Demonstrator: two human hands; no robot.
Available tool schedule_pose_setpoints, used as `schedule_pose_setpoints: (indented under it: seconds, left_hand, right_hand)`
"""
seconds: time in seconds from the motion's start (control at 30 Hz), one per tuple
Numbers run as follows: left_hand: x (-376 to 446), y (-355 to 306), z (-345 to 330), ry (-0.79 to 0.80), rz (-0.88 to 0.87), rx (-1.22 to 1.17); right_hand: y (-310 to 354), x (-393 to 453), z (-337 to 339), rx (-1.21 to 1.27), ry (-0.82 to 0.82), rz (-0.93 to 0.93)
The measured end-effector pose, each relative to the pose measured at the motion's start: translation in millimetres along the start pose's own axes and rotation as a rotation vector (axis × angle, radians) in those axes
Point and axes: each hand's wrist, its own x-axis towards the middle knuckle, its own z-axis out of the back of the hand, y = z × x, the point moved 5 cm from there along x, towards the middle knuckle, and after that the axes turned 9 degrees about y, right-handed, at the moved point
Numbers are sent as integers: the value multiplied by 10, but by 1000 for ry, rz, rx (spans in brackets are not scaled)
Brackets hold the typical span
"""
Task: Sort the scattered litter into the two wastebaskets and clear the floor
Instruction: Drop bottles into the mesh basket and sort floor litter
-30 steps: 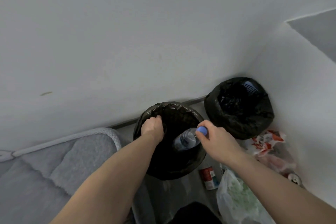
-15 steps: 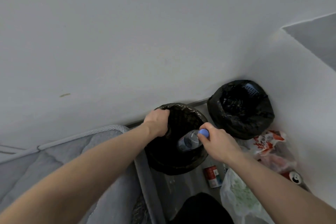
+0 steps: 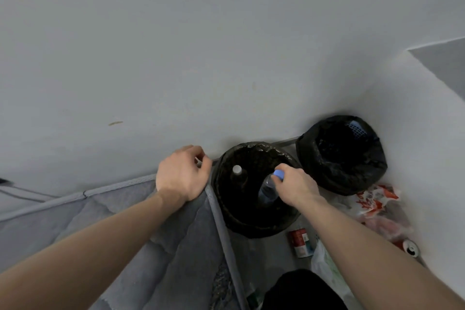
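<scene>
Two wastebaskets lined with black bags stand against the wall. Over the near wastebasket (image 3: 254,224) my right hand (image 3: 298,186) grips a clear plastic bottle (image 3: 267,190) by its blue cap, the bottle's body hanging down inside the bag. A second bottle with a white cap (image 3: 237,170) stands inside the same bin at its left. My left hand (image 3: 181,173) hovers left of the bin's rim, above the mattress corner, fingers loosely curled and holding nothing. The far wastebasket (image 3: 349,178) sits in the corner, blue mesh showing at its top.
A grey mattress (image 3: 125,229) fills the lower left, its edge touching the near bin. Litter lies on the floor at right: a red and white carton (image 3: 300,241), a red and white wrapper (image 3: 375,200), a can (image 3: 410,248), a translucent plastic bag (image 3: 324,263).
My left hand has let go of the near bin's rim and moved left over the mattress corner. The white-capped bottle inside the bin has come into view. My right hand still holds its bottle.
</scene>
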Motion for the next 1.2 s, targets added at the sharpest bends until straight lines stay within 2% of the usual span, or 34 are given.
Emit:
schedule_pose_setpoints:
  seconds: [0.63,0.97,1.2]
  left_hand:
    - [137,121,-217,34,-13,22]
    - [131,105,-215,29,-2,18]
    - [120,90,-203,34,1,20]
  right_hand:
    - [276,997,-445,-22,152,-142]
    - [205,1004,-553,-1,155,-157]
    - [144,670,-419,33,103,-129]
